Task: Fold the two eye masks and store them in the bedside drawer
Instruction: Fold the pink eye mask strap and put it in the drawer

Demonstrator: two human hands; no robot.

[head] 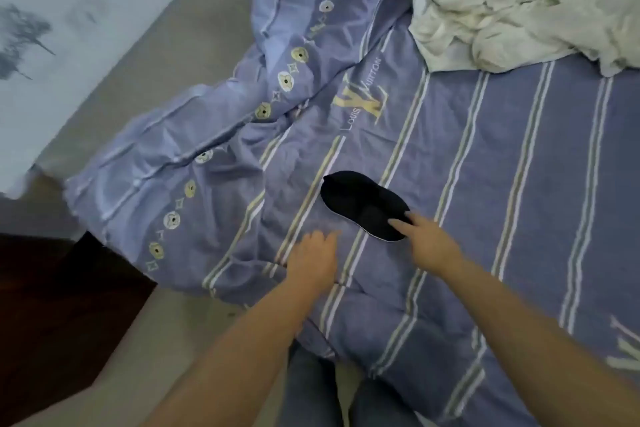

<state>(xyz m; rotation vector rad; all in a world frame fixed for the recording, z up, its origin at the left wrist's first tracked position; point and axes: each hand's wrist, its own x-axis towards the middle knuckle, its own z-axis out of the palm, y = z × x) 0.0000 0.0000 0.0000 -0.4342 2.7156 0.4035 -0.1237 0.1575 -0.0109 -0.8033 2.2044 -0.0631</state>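
Black and soft-looking, the eye mask [363, 208] lies flat on the bed, near the middle of what I see. It has a long bean shape with two round ends, and a thin pale edge shows along its near side. I can see only one mask from here.

My right hand [433, 243] is at the near end of the mask. Two fingertips [398, 224] are stretched out and rest on the dark cloth. The fingers are spread a little and are not closed around anything. I cannot tell if they press down or only touch.

My left hand [313, 262] is just beside the mask, on its left, and does not touch it. It lies palm down on the blanket with the fingers loosely bent. It holds nothing.

Under the mask is a purple-blue blanket [502, 184]. It looks puffy and has long pale stripes, small flower shapes in a row and big yellow letters. It is bunched up on the left side and smoother on the right.

Far from the mask, at the top right, sits a crumpled white cloth [512, 7], all wrinkled and lumpy.

At the lower left is a dark brown wooden thing [59, 305] next to the bed. Its picture is blurry, so I cannot tell what it is.
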